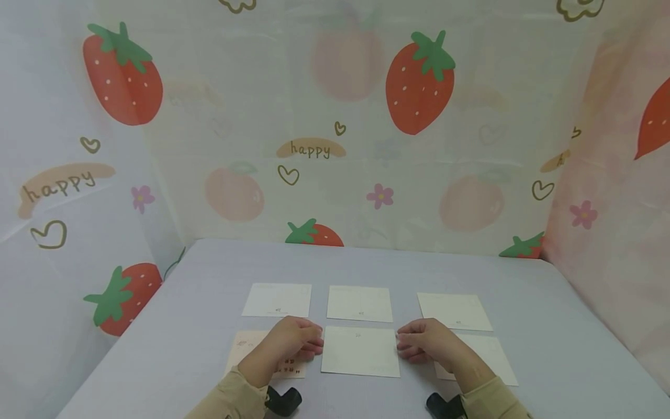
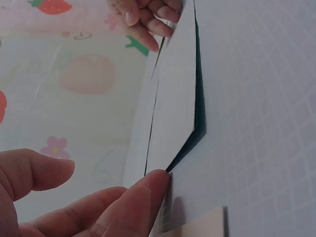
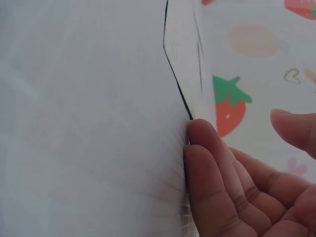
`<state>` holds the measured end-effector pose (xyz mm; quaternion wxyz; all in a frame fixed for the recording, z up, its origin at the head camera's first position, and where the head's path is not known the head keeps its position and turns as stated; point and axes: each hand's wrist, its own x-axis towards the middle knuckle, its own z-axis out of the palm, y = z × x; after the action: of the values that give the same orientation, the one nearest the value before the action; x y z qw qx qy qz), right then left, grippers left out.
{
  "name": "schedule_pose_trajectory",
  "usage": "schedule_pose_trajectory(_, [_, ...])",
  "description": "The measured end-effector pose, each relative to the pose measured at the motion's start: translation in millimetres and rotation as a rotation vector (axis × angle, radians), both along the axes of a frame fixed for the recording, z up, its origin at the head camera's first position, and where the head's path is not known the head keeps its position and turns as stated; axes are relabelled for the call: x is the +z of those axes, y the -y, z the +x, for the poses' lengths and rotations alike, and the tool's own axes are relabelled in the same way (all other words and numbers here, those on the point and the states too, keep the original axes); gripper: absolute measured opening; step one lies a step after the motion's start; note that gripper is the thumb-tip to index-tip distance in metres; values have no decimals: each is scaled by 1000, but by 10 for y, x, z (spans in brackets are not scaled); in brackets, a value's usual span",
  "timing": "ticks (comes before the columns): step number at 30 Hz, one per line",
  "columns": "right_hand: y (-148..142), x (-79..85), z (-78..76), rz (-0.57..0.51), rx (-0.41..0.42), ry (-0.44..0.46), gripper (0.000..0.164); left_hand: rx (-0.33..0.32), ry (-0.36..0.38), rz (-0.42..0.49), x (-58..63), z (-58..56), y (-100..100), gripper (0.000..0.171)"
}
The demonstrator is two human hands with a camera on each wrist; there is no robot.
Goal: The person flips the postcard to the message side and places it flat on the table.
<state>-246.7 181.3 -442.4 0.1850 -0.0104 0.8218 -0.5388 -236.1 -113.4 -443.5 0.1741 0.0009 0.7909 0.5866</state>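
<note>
A white card [image 1: 360,352] lies at the front middle of the table, between both hands. My left hand [image 1: 295,340] is at its left edge; in the left wrist view the fingertips [image 2: 157,180] meet the card's end while the thumb stands apart. On the opposite side is my right hand [image 1: 426,343], with fingertips [image 3: 202,133] right at the card's edge and its thumb raised away. Along the card's near side a dark gap shows under it in the left wrist view. The left forearm partly covers a peach card with red print [image 1: 243,343]; the right one overlaps another white card [image 1: 494,358].
Behind lie three more pale cards in a row: left [image 1: 277,299], middle [image 1: 360,304] and right [image 1: 454,311]. The white table [image 1: 131,384] is walled by a strawberry-print curtain [image 1: 314,116]. Black wrist devices [image 1: 285,401] sit below the hands.
</note>
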Motion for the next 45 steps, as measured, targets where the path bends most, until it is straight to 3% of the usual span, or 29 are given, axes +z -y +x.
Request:
schedule_pose_trajectory(19, [12,84,-64,-33,38,-42,31,12,9,14,26,-21,118,29])
schedule_pose_trajectory(33, [277,218,-104,-119,135,-77,34,6,-16,52,53,10,297,31])
schedule_pose_trajectory(45, [588,228,-148,-155,188,-77,33,107,-18,39,69,42,553,31])
